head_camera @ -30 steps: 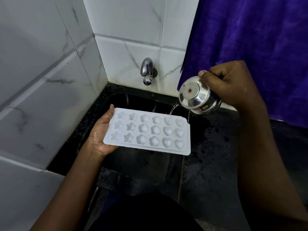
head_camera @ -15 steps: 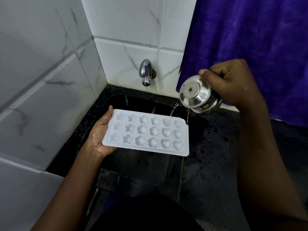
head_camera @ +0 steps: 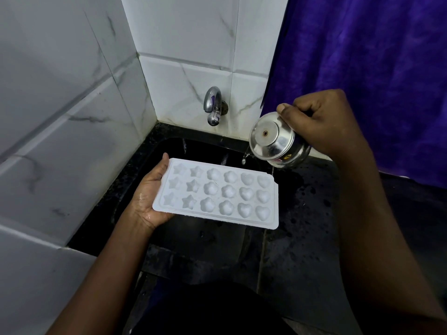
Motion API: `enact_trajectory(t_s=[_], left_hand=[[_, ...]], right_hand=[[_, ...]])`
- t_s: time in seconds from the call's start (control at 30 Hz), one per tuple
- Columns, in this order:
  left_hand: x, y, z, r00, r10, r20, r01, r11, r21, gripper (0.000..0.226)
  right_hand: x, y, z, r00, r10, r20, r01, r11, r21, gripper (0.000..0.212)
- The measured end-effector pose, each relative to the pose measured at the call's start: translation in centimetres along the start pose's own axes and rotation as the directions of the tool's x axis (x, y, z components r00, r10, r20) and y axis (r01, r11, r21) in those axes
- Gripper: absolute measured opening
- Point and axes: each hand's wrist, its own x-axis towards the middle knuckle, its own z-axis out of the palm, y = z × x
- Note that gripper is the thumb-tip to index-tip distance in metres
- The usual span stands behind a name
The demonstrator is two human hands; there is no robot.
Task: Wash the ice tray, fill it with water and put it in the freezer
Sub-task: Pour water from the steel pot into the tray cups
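A white ice tray (head_camera: 217,193) with star, flower and heart cells is held flat over the black sink (head_camera: 188,146). My left hand (head_camera: 150,197) grips it from below at its left end. My right hand (head_camera: 321,124) holds a small steel pot (head_camera: 275,141) tipped far over, bottom facing me, above the tray's far right corner. Only a few drops (head_camera: 244,160) hang from its rim. Water glistens in the cells.
A steel tap (head_camera: 213,106) juts from the white tiled wall behind the sink, with no water running from it. A wet black counter (head_camera: 304,238) lies to the right. A purple cloth (head_camera: 362,56) hangs at the back right. White tiles close the left side.
The thin stream from the pot onto the tray's far right cells has dwindled to drips. The pot is tipped slightly further. The tray has stayed in place.
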Motion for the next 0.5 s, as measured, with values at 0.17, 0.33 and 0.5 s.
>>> enact_trajectory(t_s=[0.17,0.33,0.5], left_hand=[[-0.17,-0.13,0.44,1.000,-0.006,-0.018,0.005,1.000,-0.011,0.071],[-0.34,-0.20,0.60,1.000,-0.007,-0.024,0.007,1.000,-0.001,0.073],[-0.27,-0.27,0.60,1.000,-0.011,-0.022,0.011,1.000,0.007,0.074]], right_hand=[[0.27,-0.63,0.62,1.000,-0.021,0.023,0.022,0.998,-0.056,0.056],[0.46,-0.83,0.80,0.999,-0.041,0.026,0.043,0.996,-0.078,0.058],[0.64,-1.13,0.57,0.998,-0.061,0.015,0.063,0.994,-0.089,0.058]])
